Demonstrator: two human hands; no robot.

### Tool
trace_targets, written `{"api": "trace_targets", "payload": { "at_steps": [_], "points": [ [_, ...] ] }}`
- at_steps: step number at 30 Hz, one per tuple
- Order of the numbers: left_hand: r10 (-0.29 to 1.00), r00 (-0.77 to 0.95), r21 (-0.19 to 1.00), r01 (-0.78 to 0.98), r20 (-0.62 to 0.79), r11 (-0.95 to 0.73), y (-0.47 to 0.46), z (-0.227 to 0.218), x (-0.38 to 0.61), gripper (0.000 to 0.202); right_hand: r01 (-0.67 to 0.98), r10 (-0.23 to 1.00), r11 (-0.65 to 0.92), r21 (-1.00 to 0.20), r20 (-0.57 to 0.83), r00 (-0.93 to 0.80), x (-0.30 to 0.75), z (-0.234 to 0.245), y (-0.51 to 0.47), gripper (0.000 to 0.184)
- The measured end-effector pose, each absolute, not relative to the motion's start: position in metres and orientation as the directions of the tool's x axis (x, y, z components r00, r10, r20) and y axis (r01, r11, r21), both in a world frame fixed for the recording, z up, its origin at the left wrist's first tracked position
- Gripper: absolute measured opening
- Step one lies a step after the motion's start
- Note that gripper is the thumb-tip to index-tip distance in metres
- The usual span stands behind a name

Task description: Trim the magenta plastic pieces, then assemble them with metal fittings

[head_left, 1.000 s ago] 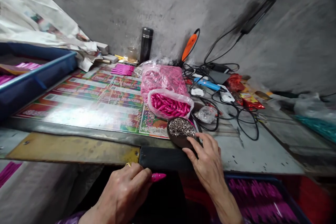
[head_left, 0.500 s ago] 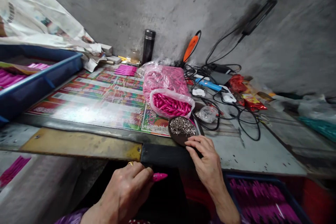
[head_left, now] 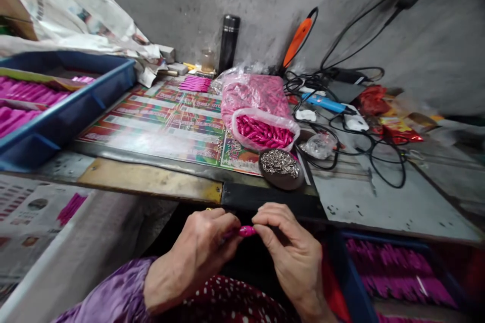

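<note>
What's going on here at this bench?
A person is seated at a workbench, pinching a small pink tapered piece between their left hand and right hand. Just ahead on the bench sit a dark round dish of small metal pieces and an open plastic bag of similar pink pieces. A blue tray of pink sticks sits at the person's right.

Before us, a round dark dish of metal pins [head_left: 281,166] sits on a grey metal workbench [head_left: 359,202], just in front of a clear plastic bag of pink capsules [head_left: 263,133]. A blue plastic tray [head_left: 71,106] lies to our left; another blue plastic tray [head_left: 350,282] sits below the bench edge to our right.
</note>
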State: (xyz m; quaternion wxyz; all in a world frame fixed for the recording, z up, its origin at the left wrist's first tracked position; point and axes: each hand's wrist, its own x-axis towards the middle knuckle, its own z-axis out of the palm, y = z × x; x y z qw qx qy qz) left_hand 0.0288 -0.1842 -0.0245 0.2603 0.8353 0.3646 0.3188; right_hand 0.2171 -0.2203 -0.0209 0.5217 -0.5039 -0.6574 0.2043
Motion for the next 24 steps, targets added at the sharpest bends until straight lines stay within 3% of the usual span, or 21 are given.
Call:
{"api": "trace_targets", "payload": {
  "at_steps": [17, 20, 24],
  "points": [
    [0.763, 0.53, 0.575, 0.515, 0.37, -0.636, -0.188, -0.031, 0.03, 0.011, 0.386, 0.903, 0.387, -0.837, 0.428, 0.023, 0.204, -0.028, -0.224, 0.016],
    [0.754, 0.53, 0.546, 0.527, 0.389, -0.652, -0.188, -0.033, 0.03, 0.011, 0.488, 0.859, 0.442, -0.752, 0.512, 0.012, 0.202, -0.029, -0.226, 0.014],
    [0.745, 0.532, 0.497, 0.557, 0.402, -0.665, -0.189, -0.035, 0.032, 0.015, 0.659, 0.724, 0.555, -0.507, 0.685, -0.083, 0.205, -0.04, -0.229, 0.015]
  ]
}}
